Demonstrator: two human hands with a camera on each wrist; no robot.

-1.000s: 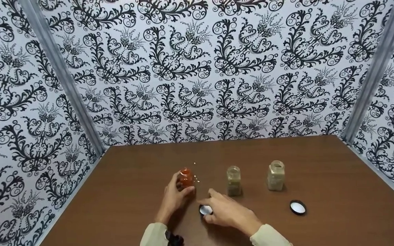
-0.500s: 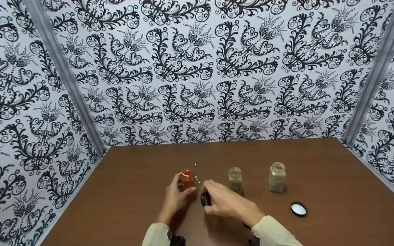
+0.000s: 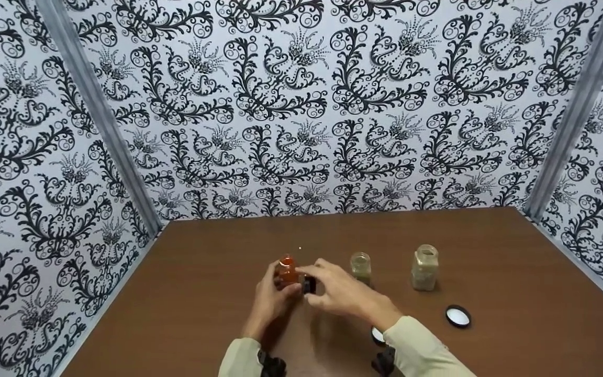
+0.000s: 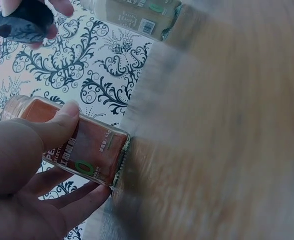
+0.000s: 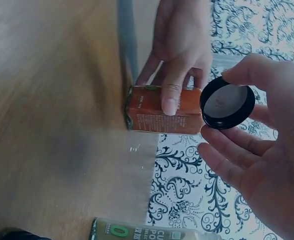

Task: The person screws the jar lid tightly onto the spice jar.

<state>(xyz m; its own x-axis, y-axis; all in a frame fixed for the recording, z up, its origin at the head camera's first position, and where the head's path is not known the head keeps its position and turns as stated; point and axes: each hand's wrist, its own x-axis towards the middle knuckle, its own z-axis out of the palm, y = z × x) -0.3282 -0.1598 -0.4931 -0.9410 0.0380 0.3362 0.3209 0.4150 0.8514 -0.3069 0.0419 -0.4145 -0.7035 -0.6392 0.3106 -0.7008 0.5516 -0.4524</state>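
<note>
My left hand (image 3: 270, 299) grips a glass spice jar (image 3: 287, 269) of orange-red powder, thumb on one side and fingers on the other. In the left wrist view the jar's printed label (image 4: 89, 150) shows and its base meets the table. The jar's mouth is uncovered. My right hand (image 3: 344, 293) pinches a black screw lid (image 5: 226, 106) by its rim, close beside the jar's top and tilted on edge. A pale liner shows inside the lid in the right wrist view. Lid and jar appear slightly apart.
Two lidless jars of greenish-tan powder, one nearer (image 3: 360, 266) and one farther right (image 3: 424, 272), stand upright on the brown table (image 3: 202, 293). One black lid (image 3: 458, 316) lies liner-up at right; another lid (image 3: 378, 335) is partly covered by my right sleeve. White crumbs (image 5: 135, 148) lie near the held jar.
My right hand has lifted the lid off the table, turned it on edge and brought it up toward the orange-red jar. My left hand stays on the jar.
</note>
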